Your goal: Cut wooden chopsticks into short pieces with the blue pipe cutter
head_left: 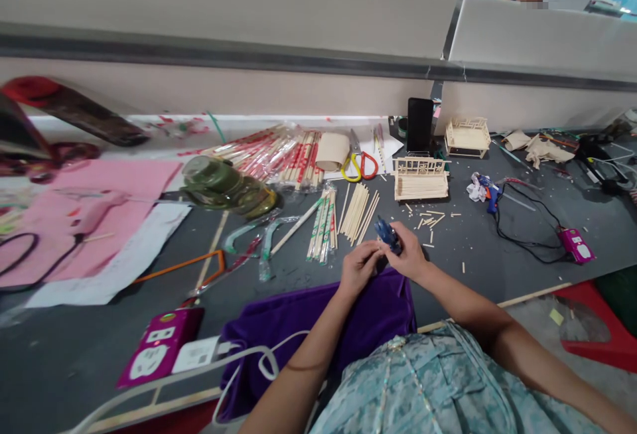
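My right hand [409,253] is wrapped round a dark blue hand tool [388,233]; its exact kind is hard to make out. Close beside it, my left hand [359,265] is closed in a pinch at the tool's near end, and whatever lies between its fingers is hidden. Both hands are above the far edge of a purple cloth [293,311]. Just beyond them lie loose wooden sticks [355,212] and wrapped chopsticks [322,228]. A small bench-like model made of sticks [421,179] stands farther back, with short cut pieces [430,220] scattered in front.
Scissors [359,165], a green bottle [229,188] and an orange-framed saw [213,265] lie to the left. A pink glue gun [97,212] rests on pink paper. Magenta power sockets [162,348] sit front left, cables nearby. Another stick model [468,137] and a phone [419,124] stand behind.
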Demonstrator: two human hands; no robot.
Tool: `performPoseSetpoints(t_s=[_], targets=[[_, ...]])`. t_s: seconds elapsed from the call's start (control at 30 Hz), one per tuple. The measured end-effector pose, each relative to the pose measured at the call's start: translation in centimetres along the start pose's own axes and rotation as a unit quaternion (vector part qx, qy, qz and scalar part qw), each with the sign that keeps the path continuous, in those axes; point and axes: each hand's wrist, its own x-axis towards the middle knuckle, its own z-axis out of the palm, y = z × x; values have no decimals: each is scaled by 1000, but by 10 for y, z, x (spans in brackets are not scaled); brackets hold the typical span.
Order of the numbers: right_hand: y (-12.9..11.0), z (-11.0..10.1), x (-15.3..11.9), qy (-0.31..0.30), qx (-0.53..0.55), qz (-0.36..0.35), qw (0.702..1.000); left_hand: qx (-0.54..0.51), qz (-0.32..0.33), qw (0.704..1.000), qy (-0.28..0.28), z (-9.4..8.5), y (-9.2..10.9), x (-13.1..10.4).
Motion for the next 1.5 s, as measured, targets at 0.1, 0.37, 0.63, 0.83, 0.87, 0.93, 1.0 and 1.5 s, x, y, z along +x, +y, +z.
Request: performPoseSetpoints(t_s=[0.1,0.37,0.63,0.83,0.87,0.93,1.0,1.5], targets=[[7,6,0,-26,-33,-27,999,17,-18,999,20,-1,-6,-2],[14,13,-1,-13,-53,-7,998,12,-23,1000,13,0,-12,2],[12,10,11,88,150,71,982,-11,28,999,-17,2,-11,8],[8,5,21,126,164,76,975,41,60,996,-49,3,-14,8],[7,4,21,131,163,80,975,38,60,996,-51,3,-13,8],[6,3,21,143,159,95,972,14,46,997,-59,5,-9,8],[4,2,20,148,156,109,971,-18,20,997,-69,7,-3,7],[4,-41,35,263,185,121,939,-105,-77,991,-26,8,19,7]])
